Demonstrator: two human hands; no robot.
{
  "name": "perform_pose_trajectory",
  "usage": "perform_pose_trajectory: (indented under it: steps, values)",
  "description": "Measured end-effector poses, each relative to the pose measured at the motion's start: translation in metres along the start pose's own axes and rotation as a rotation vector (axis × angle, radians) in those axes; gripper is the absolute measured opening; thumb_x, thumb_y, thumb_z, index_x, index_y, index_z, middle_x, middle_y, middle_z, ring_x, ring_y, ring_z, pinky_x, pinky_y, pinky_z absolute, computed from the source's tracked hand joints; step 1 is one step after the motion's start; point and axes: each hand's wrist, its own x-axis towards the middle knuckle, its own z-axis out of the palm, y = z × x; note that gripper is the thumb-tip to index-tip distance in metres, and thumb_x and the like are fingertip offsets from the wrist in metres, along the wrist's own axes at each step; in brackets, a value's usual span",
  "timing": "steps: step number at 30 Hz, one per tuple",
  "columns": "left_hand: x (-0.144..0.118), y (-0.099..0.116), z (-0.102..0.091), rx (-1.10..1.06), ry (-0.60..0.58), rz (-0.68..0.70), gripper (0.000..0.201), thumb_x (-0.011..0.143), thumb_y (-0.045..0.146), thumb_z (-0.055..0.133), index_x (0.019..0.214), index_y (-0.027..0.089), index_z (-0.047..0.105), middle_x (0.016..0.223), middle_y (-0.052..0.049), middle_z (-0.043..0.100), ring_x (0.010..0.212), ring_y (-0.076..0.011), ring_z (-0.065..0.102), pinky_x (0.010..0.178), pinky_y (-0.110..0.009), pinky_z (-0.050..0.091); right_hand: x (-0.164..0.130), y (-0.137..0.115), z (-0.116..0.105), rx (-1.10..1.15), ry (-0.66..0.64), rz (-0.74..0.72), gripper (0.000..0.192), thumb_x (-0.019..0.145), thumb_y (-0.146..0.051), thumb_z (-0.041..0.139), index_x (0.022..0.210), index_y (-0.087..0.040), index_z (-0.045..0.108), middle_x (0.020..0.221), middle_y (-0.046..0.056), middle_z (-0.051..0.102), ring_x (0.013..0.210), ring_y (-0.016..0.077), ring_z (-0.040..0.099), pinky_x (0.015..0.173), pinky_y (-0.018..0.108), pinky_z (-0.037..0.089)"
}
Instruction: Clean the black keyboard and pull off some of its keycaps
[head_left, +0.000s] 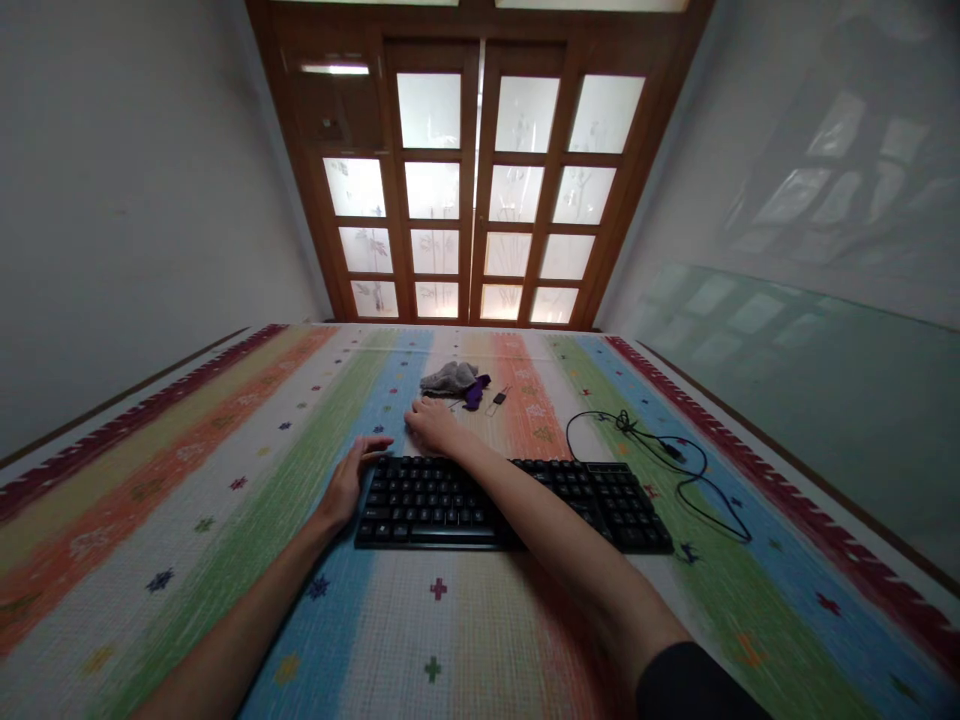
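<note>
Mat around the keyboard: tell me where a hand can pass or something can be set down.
Bare mat lies left of the left hand, and in front of the keyboard between the forearms. Crowded: behind the keyboard, where the right hand meets the grey cloth, and right, by the looped cable.

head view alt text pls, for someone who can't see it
A person's left hand rests at the left end of a black keyboard on a striped mat, while the right hand reaches over it towards a grey cloth. The keyboard's cable lies coiled to the right, before wooden glass-paned doors.
</note>
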Motion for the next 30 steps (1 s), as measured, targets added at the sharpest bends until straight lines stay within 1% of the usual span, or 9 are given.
perform_pose_trajectory:
  steps: [4,7,12,16,18,21,25,28,30]
  values:
    - [-0.002,0.003,-0.002,0.04,-0.016,-0.024,0.071,0.085,0.079,0.038,0.105,0.02,0.072,0.111,-0.011,0.071,0.099,-0.0302,0.065,0.085,-0.044,0.051,-0.004,0.003,-0.004,-0.018,-0.01,-0.056,0.023,0.096,-0.012,0.048,0.111,-0.009,0.066,0.113,0.018,0.065,0.106,0.0249,0.061,0.088,0.036,0.049]
    - [-0.002,0.005,-0.005,0.113,-0.011,0.015,0.07,0.087,0.077,0.034,0.106,0.02,0.071,0.115,-0.011,0.071,0.097,-0.0303,0.066,0.083,-0.045,0.052,-0.006,0.004,-0.01,-0.023,0.012,-0.087,0.021,0.094,-0.007,0.048,0.107,-0.009,0.065,0.11,0.017,0.065,0.103,0.0241,0.061,0.087,0.035,0.05]
    - [-0.002,0.014,-0.009,0.286,0.041,0.097,0.06,0.092,0.066,0.032,0.108,0.022,0.069,0.121,-0.011,0.068,0.099,-0.0305,0.065,0.08,-0.044,0.054,-0.01,0.006,-0.032,0.019,0.131,-0.095,0.026,0.092,-0.002,0.046,0.114,-0.01,0.056,0.121,0.017,0.059,0.104,0.0229,0.059,0.087,0.035,0.048]
    - [-0.003,0.022,-0.007,0.394,0.049,0.184,0.045,0.087,0.059,0.052,0.108,0.022,0.067,0.119,-0.011,0.068,0.101,-0.0311,0.063,0.083,-0.044,0.053,-0.022,0.003,-0.053,0.378,0.383,-0.091,0.017,0.096,-0.006,0.039,0.106,-0.015,0.049,0.107,0.011,0.063,0.093,0.0193,0.061,0.083,0.032,0.047]
    - [-0.005,0.024,-0.006,0.424,0.057,0.253,0.043,0.084,0.055,0.058,0.111,0.022,0.065,0.12,-0.012,0.068,0.103,-0.0313,0.063,0.088,-0.045,0.052,-0.033,-0.001,-0.061,0.641,0.517,-0.086,0.01,0.099,-0.013,0.037,0.102,-0.019,0.045,0.097,0.006,0.064,0.085,0.0168,0.06,0.08,0.031,0.047]
    - [-0.009,0.026,-0.003,0.481,0.082,0.381,0.042,0.086,0.051,0.058,0.117,0.023,0.062,0.119,-0.011,0.067,0.107,-0.0313,0.061,0.093,-0.048,0.049,-0.053,-0.007,-0.068,1.093,0.663,-0.101,0.007,0.102,-0.029,0.037,0.102,-0.023,0.04,0.088,0.001,0.062,0.066,0.0126,0.055,0.07,0.029,0.048]
    - [-0.015,0.031,0.0,0.615,0.08,0.607,0.04,0.091,0.046,0.055,0.123,0.024,0.06,0.117,-0.01,0.067,0.111,-0.031,0.058,0.102,-0.049,0.041,-0.08,-0.009,-0.066,1.511,0.737,-0.11,0.021,0.101,-0.045,0.042,0.101,-0.024,0.04,0.084,-0.001,0.062,0.062,0.0115,0.058,0.067,0.03,0.049]
    - [-0.021,0.035,0.003,0.696,0.134,0.741,0.039,0.091,0.043,0.057,0.124,0.023,0.062,0.116,-0.012,0.067,0.111,-0.0321,0.057,0.102,-0.049,0.038,-0.098,-0.009,-0.058,1.605,0.718,-0.074,0.022,0.097,-0.044,0.051,0.096,-0.024,0.042,0.08,-0.003,0.063,0.059,0.0113,0.059,0.065,0.03,0.049]
    - [-0.025,0.038,0.007,0.727,0.157,0.778,0.036,0.091,0.042,0.059,0.122,0.024,0.064,0.116,-0.012,0.067,0.11,-0.0323,0.057,0.101,-0.048,0.037,-0.107,-0.01,-0.052,1.614,0.704,-0.048,0.02,0.097,-0.04,0.053,0.094,-0.023,0.043,0.079,-0.003,0.064,0.059,0.0117,0.06,0.067,0.03,0.049]
